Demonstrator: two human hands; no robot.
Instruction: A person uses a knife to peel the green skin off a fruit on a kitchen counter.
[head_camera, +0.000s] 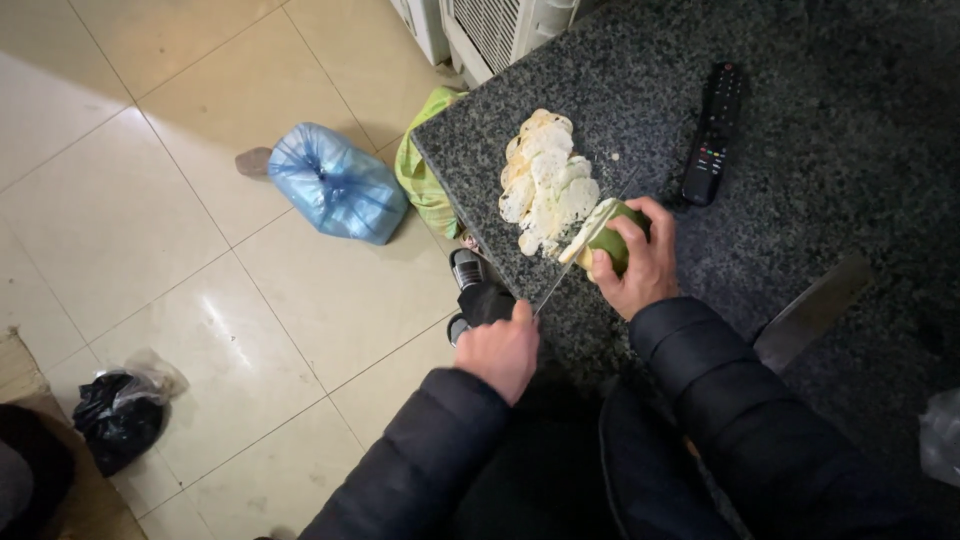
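A: What is held at the edge of the dark granite counter (800, 150)?

B: A green vegetable (615, 240) with pale flesh, perhaps a gourd, is gripped by the right hand (640, 265). The fingers are closed around its green end, and the cut face is turned toward the pile of pale slices (545, 180) lying just beside it on the stone.

A: And the other hand?

B: A thin knife (575, 255) is held by the left hand (500, 350), the fingers wrapped fully around the handle. The blade is laid against the cut face.

A: How is the vegetable judged to handle?

B: It is judged firm but light, and the wet flesh is probably slippery. The skin side is the safer place to be held, well behind the blade. The slices look thin and easy to break.

A: What else is seen around?

B: A black remote control (712, 135) is lying on the counter, apart from the slices. On the tiled floor (150, 200) a blue plastic bag (335, 185), a green bag (425, 170) and a black bag (120, 415) are seen.
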